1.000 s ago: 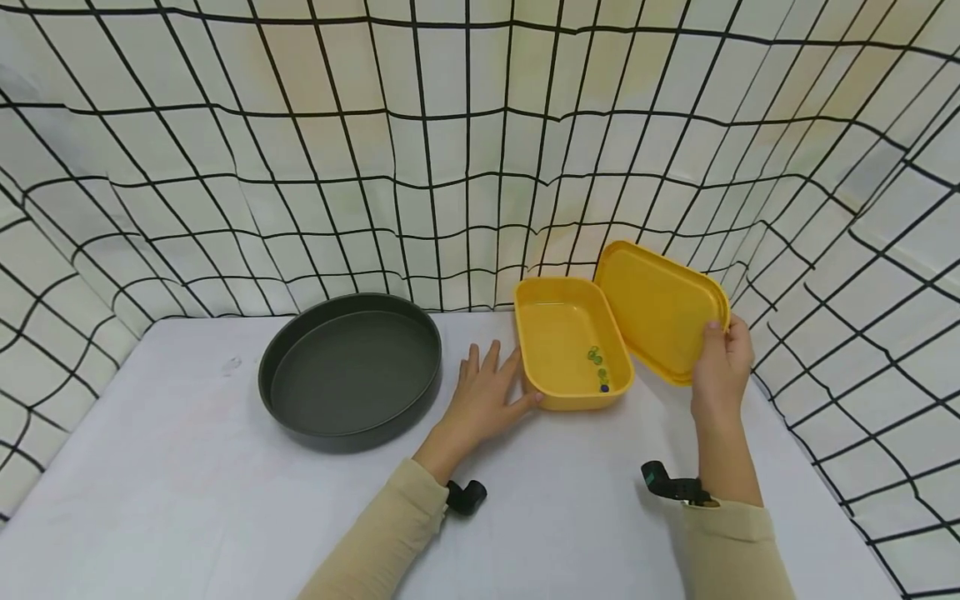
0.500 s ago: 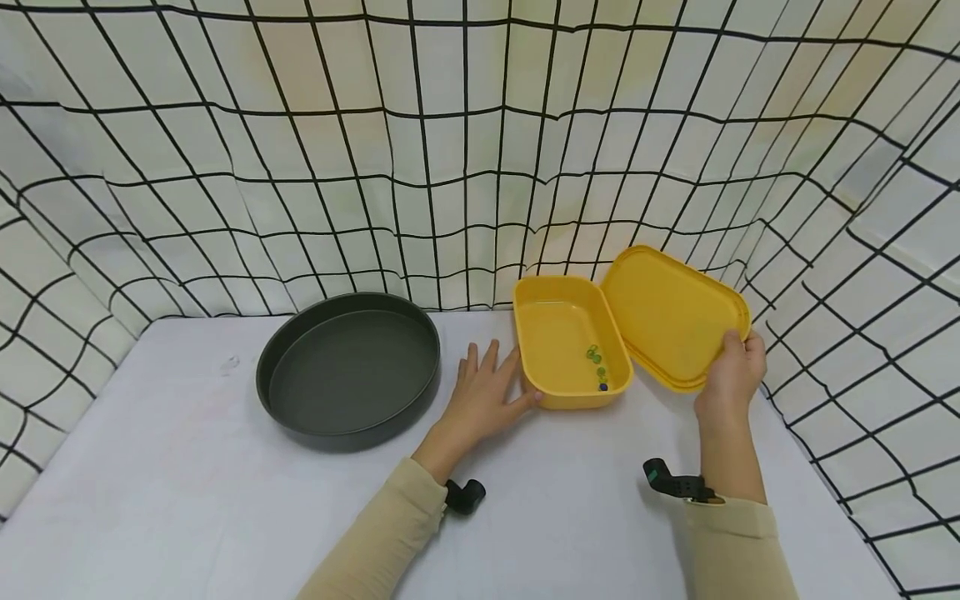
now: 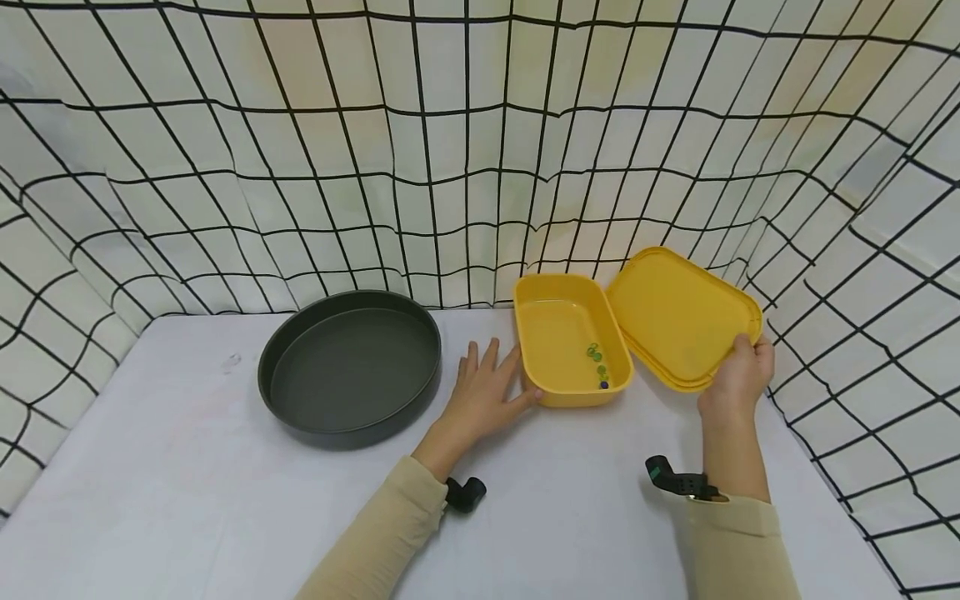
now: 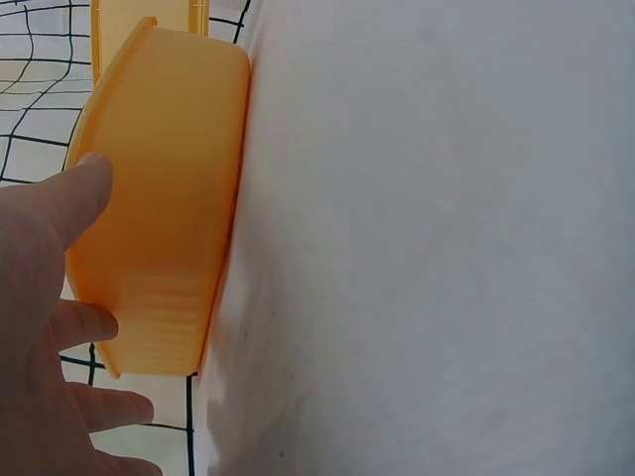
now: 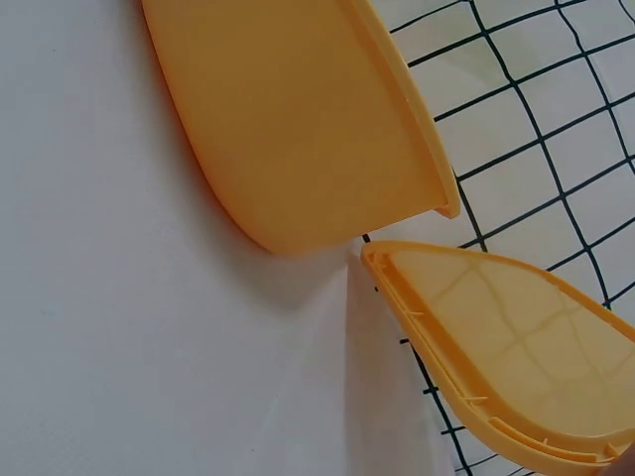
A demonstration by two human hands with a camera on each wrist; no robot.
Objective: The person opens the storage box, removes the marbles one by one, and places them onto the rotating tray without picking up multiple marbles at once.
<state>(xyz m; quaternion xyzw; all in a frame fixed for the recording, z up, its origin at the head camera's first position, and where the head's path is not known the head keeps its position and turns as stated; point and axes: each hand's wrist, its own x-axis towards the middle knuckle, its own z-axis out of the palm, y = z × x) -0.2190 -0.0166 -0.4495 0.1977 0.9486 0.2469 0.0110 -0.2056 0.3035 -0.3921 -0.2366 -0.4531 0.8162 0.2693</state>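
A yellow plastic box (image 3: 558, 333) stands without its lid at the back of the table, right of the middle. Small green rings (image 3: 595, 352) and one dark blue bead (image 3: 603, 385) lie inside it. My left hand (image 3: 483, 396) is at the box's near left corner, fingers spread and fairly straight; thumb and forefinger touch its outer wall (image 4: 164, 198). With my right hand (image 3: 735, 375) I pinch the near right corner of the yellow lid (image 3: 682, 317). The lid is tilted beside the box, its left edge close to the box's right rim.
A round dark grey pan (image 3: 348, 367) stands left of my left hand. White cloth covers the table (image 3: 570, 517). A white wall (image 3: 450, 142) with a black grid rises behind and along the sides.
My right hand has moved a little to the right with the lid, which now leans farther from the box. The left hand and the box have stayed in place.
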